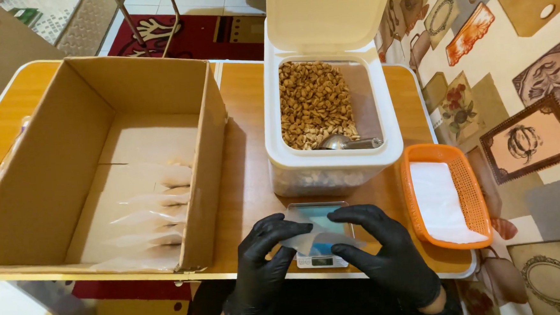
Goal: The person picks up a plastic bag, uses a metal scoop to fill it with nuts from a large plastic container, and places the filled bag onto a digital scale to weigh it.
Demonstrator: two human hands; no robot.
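Both hands wear black gloves. My left hand (260,267) and my right hand (387,254) pinch a small clear plastic bag (319,238) between their fingertips, just above a small digital scale (317,229) at the table's front edge. Behind the scale stands a white container (331,155) with its lid raised, filled with brown pellets (312,101). A metal scoop (346,142) lies in the pellets at the near side.
An orange basket (477,204) holding clear bags sits to the right of the scale. A large open cardboard box (51,169) with several filled bags along its inner wall takes up the left of the wooden table (245,172).
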